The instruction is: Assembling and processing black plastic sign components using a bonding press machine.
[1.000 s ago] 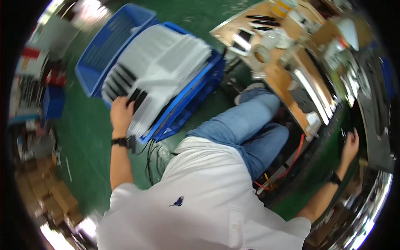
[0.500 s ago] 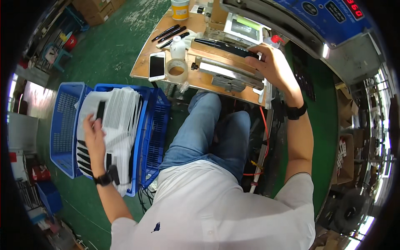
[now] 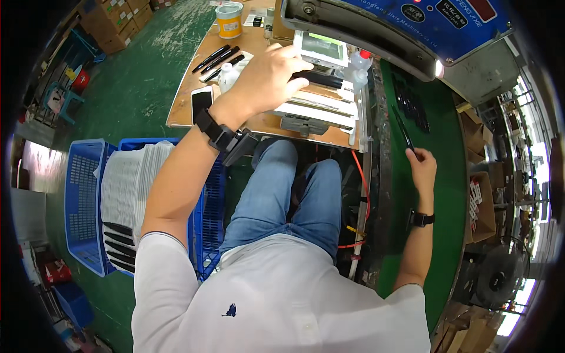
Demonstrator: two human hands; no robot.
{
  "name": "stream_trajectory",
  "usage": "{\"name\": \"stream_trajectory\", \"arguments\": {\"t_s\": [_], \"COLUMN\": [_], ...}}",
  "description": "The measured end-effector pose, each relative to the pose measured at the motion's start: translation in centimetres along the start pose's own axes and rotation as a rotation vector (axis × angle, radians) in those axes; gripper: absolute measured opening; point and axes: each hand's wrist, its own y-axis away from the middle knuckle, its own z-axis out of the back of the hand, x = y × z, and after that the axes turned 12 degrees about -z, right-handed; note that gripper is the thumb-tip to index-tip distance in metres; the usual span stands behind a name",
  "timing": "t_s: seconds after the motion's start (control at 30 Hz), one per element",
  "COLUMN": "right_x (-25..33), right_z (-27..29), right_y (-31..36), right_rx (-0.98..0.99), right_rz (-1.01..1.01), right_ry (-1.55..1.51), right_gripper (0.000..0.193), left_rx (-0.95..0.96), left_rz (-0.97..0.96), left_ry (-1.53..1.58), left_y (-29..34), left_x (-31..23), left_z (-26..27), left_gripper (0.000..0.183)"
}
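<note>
My left hand (image 3: 265,79) reaches over the workbench (image 3: 179,109), closed round one end of a long slim black piece (image 3: 325,79). That piece lies along the metal-edged holding fixture (image 3: 318,112); the part inside my fingers is hidden. Out to the right, my right hand (image 3: 422,167) pinches the near end of another slender black piece (image 3: 404,125) over the green belt (image 3: 385,212). Several similar black pieces (image 3: 412,106) rest on the belt beyond it. Behind the fixture sits a framed printing plate (image 3: 321,48), below the blue machine head (image 3: 406,23).
At bench left are several black pieces (image 3: 215,59), a white bottle (image 3: 228,76), a phone (image 3: 201,106) and a yellow-banded tub (image 3: 229,20). A red-capped bottle (image 3: 360,62) stands right of the plate. Blue crates (image 3: 88,206) at my left hold white foam sheets (image 3: 126,182) with black pieces between.
My left hand has moved from the crate to the fixture, now with a black piece. My right hand has left the fixture and swung right over the belt, holding a black piece.
</note>
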Motion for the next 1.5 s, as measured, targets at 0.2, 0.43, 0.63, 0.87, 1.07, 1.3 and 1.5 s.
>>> {"name": "stream_trajectory", "arguments": {"t_s": [0.2, 0.43, 0.63, 0.87, 1.07, 1.3, 1.5], "right_x": [-5.8, -8.0, -6.0, 5.6, 16.5, 25.3, 23.9], "right_z": [-1.6, -5.7, -5.2, -8.2, -7.9, -7.3, -3.8], "right_y": [-1.0, -4.8, -9.6, -9.5, -4.7, -2.6, -2.1], "right_rx": [0.049, 0.024, 0.107, 0.375, 0.458, 0.560, 0.317], "right_rz": [-0.156, 0.024, 0.014, 0.243, 0.358, 0.469, 0.568], "right_ry": [0.230, 0.187, 0.144, -0.265, -0.407, -0.123, -0.139], "right_gripper": [0.044, 0.057, 0.055, 0.033, 0.035, 0.037, 0.033], "left_rx": [-0.182, -0.225, 0.090, 0.152, -0.056, -0.325, -0.199], "left_rz": [-0.108, 0.557, 1.436, 1.385, 1.359, 0.976, 0.368], "left_ry": [-0.397, -0.309, -0.511, -0.632, -0.464, -0.284, -0.110], "left_y": [3.4, 25.1, 44.8, 50.6, 45.3, 30.6, 12.0], "left_x": [-3.6, -8.1, -19.9, -24.3, -22.1, -9.5, -3.4], "left_z": [-0.1, 6.1, 11.6, 10.0, 11.7, 9.6, 6.1], "left_gripper": [0.038, 0.029, 0.029, 0.030, 0.027, 0.031, 0.030]}}
